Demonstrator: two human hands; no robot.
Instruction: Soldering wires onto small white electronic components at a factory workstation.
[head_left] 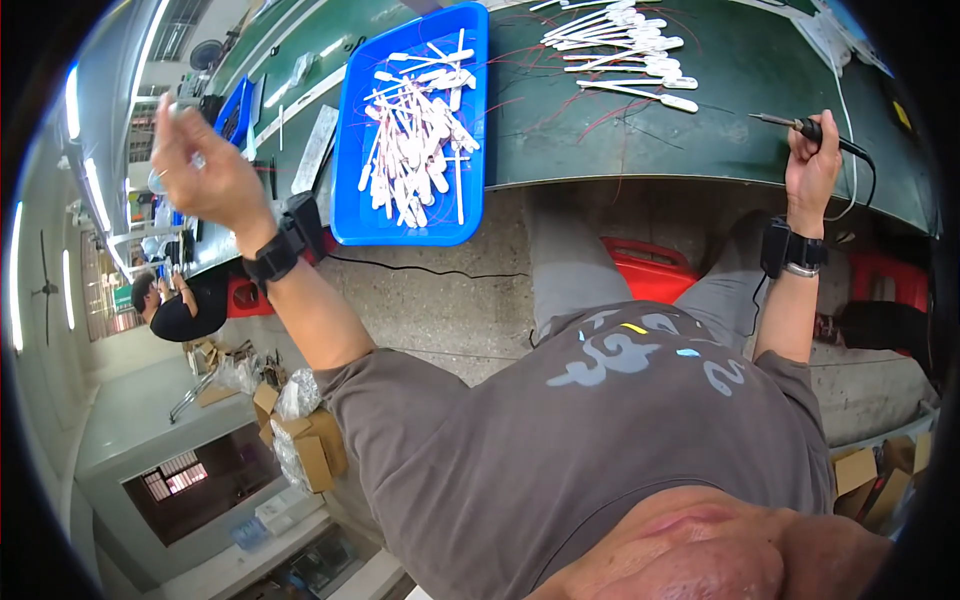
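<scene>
Left hand (212,170): raised, fingers curled; cannot tell if holding anything. Blue tray (400,237), heaped with white sticks (412,140), seems to overhang the green table (740,60); a knock could tip it. More sticks lie loose rightward; right hand (812,175) grips soldering iron (804,125); leftward slip could scorch them.

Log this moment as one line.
right hand: holds soldering iron | left hand: raised, contents unclear | blue tray: heaped with white sticks | green table: more white sticks
</scene>
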